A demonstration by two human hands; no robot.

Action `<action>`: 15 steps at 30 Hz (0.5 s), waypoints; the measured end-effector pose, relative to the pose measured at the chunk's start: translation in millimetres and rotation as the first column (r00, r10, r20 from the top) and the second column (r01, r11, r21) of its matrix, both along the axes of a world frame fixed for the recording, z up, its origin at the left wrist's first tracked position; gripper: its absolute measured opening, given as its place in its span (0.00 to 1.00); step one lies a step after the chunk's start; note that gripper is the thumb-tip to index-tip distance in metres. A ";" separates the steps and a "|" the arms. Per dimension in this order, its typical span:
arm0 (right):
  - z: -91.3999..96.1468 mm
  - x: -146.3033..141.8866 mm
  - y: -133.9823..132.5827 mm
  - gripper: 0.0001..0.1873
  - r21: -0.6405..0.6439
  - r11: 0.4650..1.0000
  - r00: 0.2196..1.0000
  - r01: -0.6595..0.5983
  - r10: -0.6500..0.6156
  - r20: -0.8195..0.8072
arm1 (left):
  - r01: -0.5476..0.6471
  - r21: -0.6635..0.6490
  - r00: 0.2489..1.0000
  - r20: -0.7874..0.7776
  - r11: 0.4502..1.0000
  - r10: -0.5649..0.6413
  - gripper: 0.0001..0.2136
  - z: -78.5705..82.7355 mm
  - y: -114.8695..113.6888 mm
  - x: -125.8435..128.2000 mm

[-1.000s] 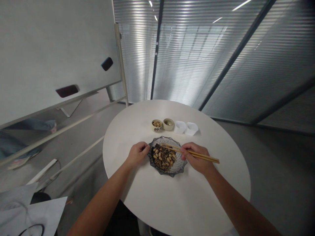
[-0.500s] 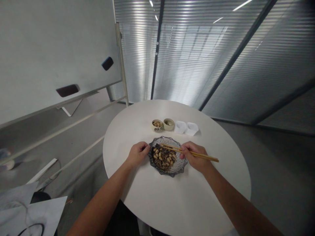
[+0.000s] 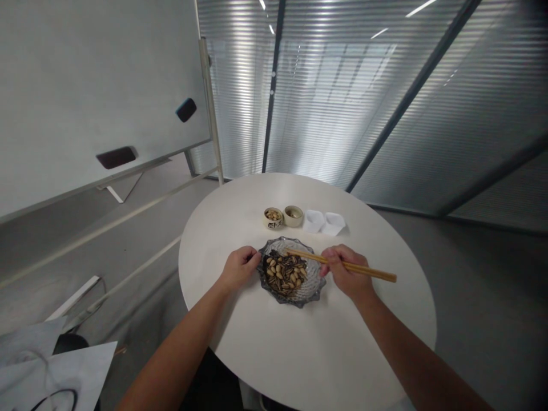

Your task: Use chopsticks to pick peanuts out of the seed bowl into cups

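A glass bowl [image 3: 314,288] with a jagged rim holds a mix of pistachios [image 3: 294,279] and dark striped sunflower seeds [image 3: 276,283]. My left hand [image 3: 242,267] grips the bowl's left rim between thumb and fingers. In my right hand [image 3: 346,271] is a pair of wooden chopsticks [image 3: 379,274], closed on that hand's fingers at the bowl's right side. Their tips hang over the back part of the bowl, near the edge of the nuts. Whether anything sits between the tips is too small to tell.
Behind the bowl stand a small cup of nuts [image 3: 273,218], a second cup [image 3: 293,216] with a little in it, and two white plastic trays [image 3: 314,221], all on the round white table [image 3: 295,354]. A whiteboard [image 3: 103,85] is at left; glass partitions lie beyond.
My right hand has drawn the chopsticks to the right, so their tips have shifted right over the bowl and lie closer together. My left hand stays on the rim.
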State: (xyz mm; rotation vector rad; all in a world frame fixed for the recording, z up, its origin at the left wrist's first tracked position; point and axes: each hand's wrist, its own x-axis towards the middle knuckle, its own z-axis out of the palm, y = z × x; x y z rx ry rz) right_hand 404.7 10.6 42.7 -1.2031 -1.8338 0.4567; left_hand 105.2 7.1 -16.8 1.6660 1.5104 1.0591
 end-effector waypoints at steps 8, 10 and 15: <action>7.2 10.8 -1.4 0.18 -0.199 0.979 0.992 -0.044 0.019 -0.123 | -0.001 0.006 1.000 -0.007 1.000 0.001 0.15 -0.6 0.7 0.4; 4.7 13.6 -2.6 0.19 -0.231 0.972 0.989 -0.051 0.018 -0.144 | 0.005 0.009 1.000 -0.011 1.000 -0.005 0.15 0.3 0.7 0.3; 0.5 13.5 -1.6 0.20 -0.314 0.946 0.987 -0.081 0.032 -0.158 | 0.007 0.011 1.000 -0.016 1.000 -0.007 0.16 4.1 -0.7 -0.3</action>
